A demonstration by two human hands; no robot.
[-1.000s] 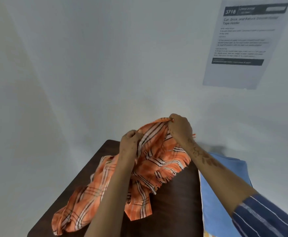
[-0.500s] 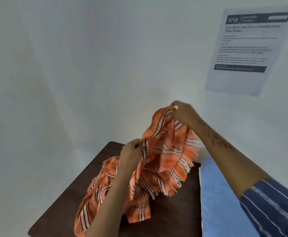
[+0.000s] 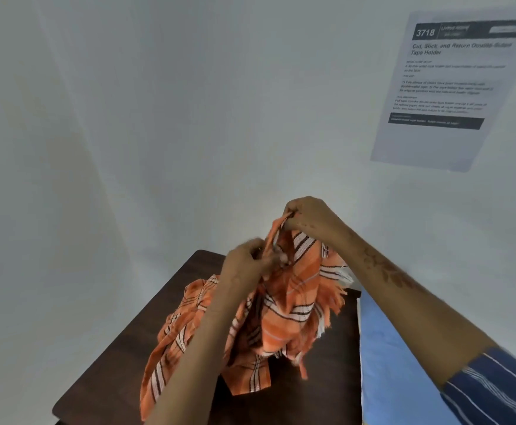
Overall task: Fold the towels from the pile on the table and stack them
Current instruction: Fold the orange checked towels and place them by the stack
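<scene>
Moved: your left hand (image 3: 246,259) has come up and in, so it now sits just below and beside your right hand (image 3: 307,217); half a second ago the two were further apart along the cloth edge.
Towel: one orange checked towel (image 3: 284,308), lifted by its top edge, the rest hanging below both hands with its lower folds bunched on the table (image 3: 122,357).
Right hand: you pinch the towel's top corner, fingers curled on it, the higher of your two hands.
Left hand: your fingers are clenched on the towel's edge; this hand is blurred.
Blue cloth: one, lying flat (image 3: 382,363) under your right forearm, at the table's right side.
Sleeve: one striped dark blue sleeve (image 3: 489,391) on your right arm.
Sheet: one printed paper sheet (image 3: 446,90) on the wall, above and right of your right hand.
</scene>
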